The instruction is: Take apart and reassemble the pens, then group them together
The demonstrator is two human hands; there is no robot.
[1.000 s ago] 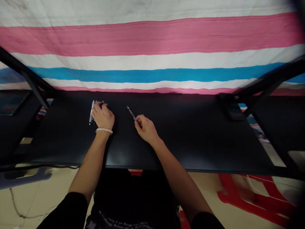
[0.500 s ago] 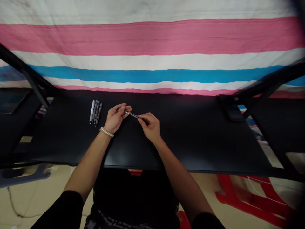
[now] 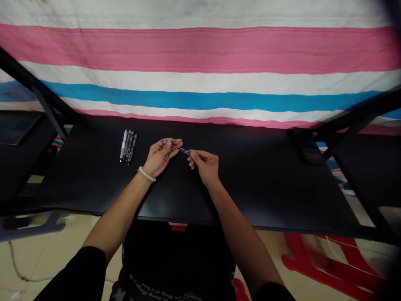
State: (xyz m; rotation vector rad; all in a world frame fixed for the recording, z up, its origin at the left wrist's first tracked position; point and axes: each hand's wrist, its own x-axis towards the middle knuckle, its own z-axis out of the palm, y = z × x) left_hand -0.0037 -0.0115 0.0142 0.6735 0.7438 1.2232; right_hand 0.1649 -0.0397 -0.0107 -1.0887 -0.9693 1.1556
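Observation:
A slim dark-and-grey pen (image 3: 185, 151) is held between my two hands above the black table. My left hand (image 3: 160, 155), palm partly up, pinches its left end between thumb and fingers. The other fingers of that hand stretch out to the right behind the pen. My right hand (image 3: 205, 165) is closed on the right end with thumb and index finger, which hide that tip. Whether the pen is whole or in two parts I cannot make out. Left of my left hand, several pens (image 3: 128, 146) lie side by side, one with a white barrel.
The black table (image 3: 257, 179) reaches to a striped cloth (image 3: 200, 102) hanging at the back. A dark flat object (image 3: 307, 146) lies at the right rear by the metal frame. Red stools (image 3: 328, 261) stand below on the right.
Both hands appear slightly further right in view, partly because the view has shifted. Less of the pen shows between my fingers, and its bright middle section is no longer visible.

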